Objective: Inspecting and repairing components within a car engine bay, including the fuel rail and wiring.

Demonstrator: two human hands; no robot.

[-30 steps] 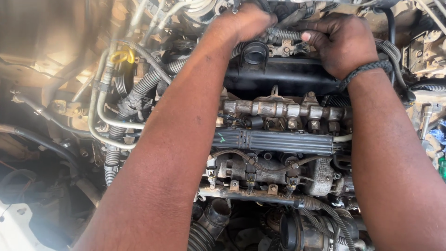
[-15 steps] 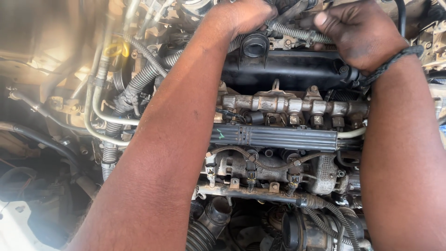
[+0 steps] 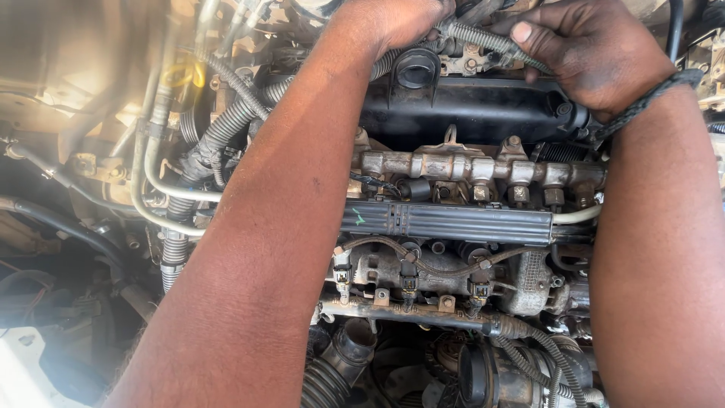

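- Head view, item: corrugated loom hose (image 3: 483, 39), grey and ribbed, running at the top of the engine bay between your two hands, just above the black engine cover (image 3: 461, 106).
- Right hand (image 3: 589, 53): fingers curled closed around the hose, thumb laid along its upper side; a dark cord band sits on the wrist.
- Left hand (image 3: 393, 19): knuckles bent at the hose's near end, mostly cut off by the frame edge; cannot tell what it grips.
- Handling, as judged: light, bendy, ribbed enough not to slip, though grime may grease it; the wiring inside is probably delicate.
- Hold: take it by the ribs close to your fingers, not by any connector.
- Below your wrists: metal fuel rail (image 3: 483, 166), grooved black wiring duct (image 3: 445, 223).
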